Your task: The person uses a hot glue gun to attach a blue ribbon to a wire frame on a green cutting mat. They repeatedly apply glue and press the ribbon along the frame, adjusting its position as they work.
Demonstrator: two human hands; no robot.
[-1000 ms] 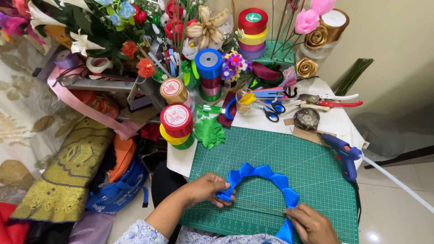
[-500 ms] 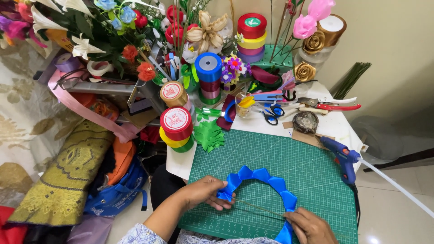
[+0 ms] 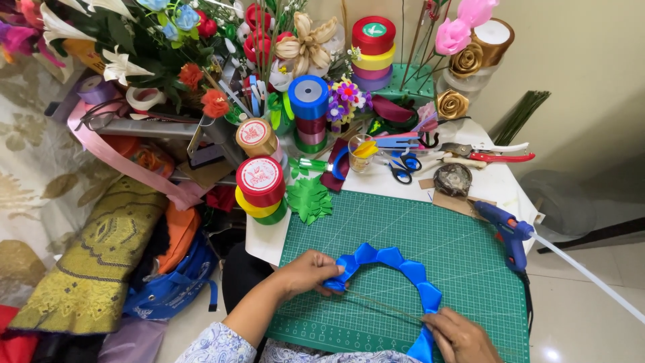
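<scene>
An arch of folded blue satin ribbon (image 3: 393, 262) lies on the green cutting mat (image 3: 443, 228). My left hand (image 3: 310, 272) pinches the arch's left end against the mat. My right hand (image 3: 462, 335) grips the right end near the mat's front edge, where a loose blue ribbon tail hangs down. A thin wire or stem runs across the mat between the two hands.
A blue glue gun (image 3: 509, 232) lies at the mat's right edge. Stacked ribbon spools (image 3: 261, 188) and green leaf cutouts (image 3: 309, 199) stand at back left. Blue scissors (image 3: 402, 165), red-handled cutters (image 3: 500, 153) and artificial flowers (image 3: 201, 60) crowd the back. Fabrics lie on the floor at left.
Both hands shifted slightly along the ribbon arch; my left hand now covers more of the left end. The view has tilted a little.
</scene>
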